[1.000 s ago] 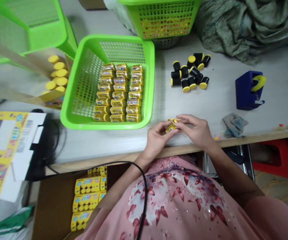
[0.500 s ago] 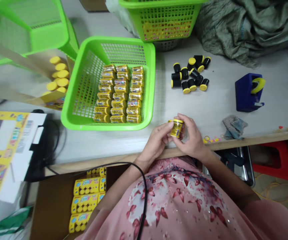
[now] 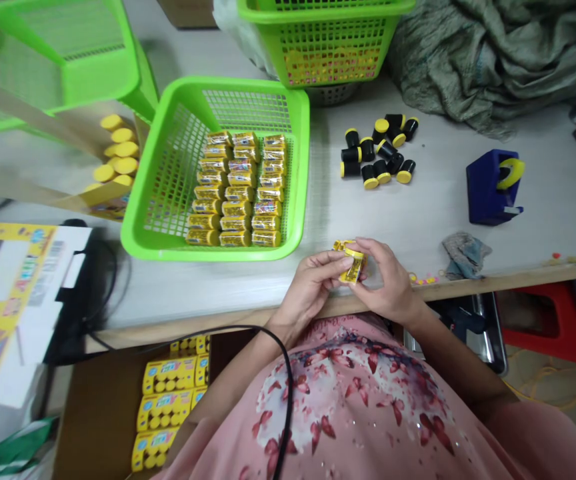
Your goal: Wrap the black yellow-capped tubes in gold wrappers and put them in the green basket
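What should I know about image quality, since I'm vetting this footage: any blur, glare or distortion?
Head view: wide-angle distortion warps the bright green plastic basket; lighting is soft and even, shadows faint; gold foil-labelled containers glint slightly; the small yellow-capped container held by the left hand and right hand looks slightly soft, its label unreadable.

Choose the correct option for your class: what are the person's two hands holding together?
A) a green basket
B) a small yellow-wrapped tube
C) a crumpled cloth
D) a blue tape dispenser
B: the left hand and right hand both grip the small yellow-wrapped tube between their fingers.
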A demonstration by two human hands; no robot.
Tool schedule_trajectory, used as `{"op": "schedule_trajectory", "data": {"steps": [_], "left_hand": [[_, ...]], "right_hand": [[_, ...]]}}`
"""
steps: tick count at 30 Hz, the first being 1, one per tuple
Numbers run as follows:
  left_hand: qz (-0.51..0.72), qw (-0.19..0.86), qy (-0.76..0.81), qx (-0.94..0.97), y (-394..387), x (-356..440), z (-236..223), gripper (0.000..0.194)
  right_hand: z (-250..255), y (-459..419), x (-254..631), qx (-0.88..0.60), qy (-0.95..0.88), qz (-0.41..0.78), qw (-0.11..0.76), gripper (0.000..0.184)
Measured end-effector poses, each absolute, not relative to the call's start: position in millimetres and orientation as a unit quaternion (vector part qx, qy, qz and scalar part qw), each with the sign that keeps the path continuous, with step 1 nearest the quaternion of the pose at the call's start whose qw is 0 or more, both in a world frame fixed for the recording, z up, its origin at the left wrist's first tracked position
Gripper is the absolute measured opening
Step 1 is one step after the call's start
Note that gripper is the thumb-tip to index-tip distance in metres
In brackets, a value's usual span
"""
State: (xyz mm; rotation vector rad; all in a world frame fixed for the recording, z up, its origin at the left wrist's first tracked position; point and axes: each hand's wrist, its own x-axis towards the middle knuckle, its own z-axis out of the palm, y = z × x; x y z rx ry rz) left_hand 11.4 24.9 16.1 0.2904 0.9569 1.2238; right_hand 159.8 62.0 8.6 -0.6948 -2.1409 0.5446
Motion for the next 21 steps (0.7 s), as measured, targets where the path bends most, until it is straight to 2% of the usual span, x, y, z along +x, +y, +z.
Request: {"op": "schedule_trajectory", "data": {"steps": [5,8,11,14,17,21], "left_hand": [[0.601,0.628,0.465,0.169,27.6,12.2,13.8,0.026],[0.599,0.619,0.467,0.200,27.8,11.4,14.7,0.028],[0.595,0.640,0.438,0.208,26.3,8.9,14.8,0.035],[0.592,0.670,0.401,0.201,23.7,5.1,14.2,0.046],[0.591,0.694,0.372,0.177,19.7,0.8,14.0,0.052],[0.569,0.730,0.342,0.163,15.5,-1.5,10.1,0.052]], "right_hand": [[4.6,62.7,157.3,-0.274,-0.860,0.171,0.394,0.069],[17.2,71.4,165.7,-0.251,-0.892,0.213,0.310,0.070],[40.5,84.7,177.4,-0.163,-0.934,0.242,0.205,0.055],[64.2,101.7,183.2,-0.114,-0.953,0.228,0.165,0.045],[84.3,127.0,173.6,-0.116,-0.958,0.206,0.164,0.030],[97.8,163.4,117.8,-0.189,-0.922,0.243,0.236,0.025]]}}
